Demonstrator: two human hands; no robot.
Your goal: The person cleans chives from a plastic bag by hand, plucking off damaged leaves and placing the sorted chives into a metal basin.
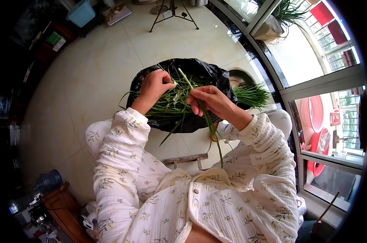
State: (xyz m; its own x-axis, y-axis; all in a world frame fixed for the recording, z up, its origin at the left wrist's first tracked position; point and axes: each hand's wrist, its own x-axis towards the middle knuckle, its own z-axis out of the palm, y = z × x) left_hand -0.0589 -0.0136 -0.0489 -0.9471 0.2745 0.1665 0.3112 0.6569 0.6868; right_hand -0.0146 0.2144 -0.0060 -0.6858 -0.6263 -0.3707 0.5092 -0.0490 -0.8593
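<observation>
A few long garlic chives (208, 120) are in my right hand (212, 101), pinched between thumb and fingers. Their pale stem end (183, 75) points up and away, and the green leaves trail down toward my lap. Close by on the left, my left hand (154, 87) is closed in a pinch over the bag; a small whitish bit shows at its fingertips, too small to name. Beneath both hands lies a black plastic bag (195, 67), spread wide, with loose green leaves and pale scraps (167, 103) inside.
Right of the bag, a bundle of chives (252, 95) lies by a round metal basin (241, 75). A low wooden stool (186, 158) stands between my legs. Beyond are a black metal stand (173, 17) and a blue bin (81, 14). Glass doors (286, 95) line the right side.
</observation>
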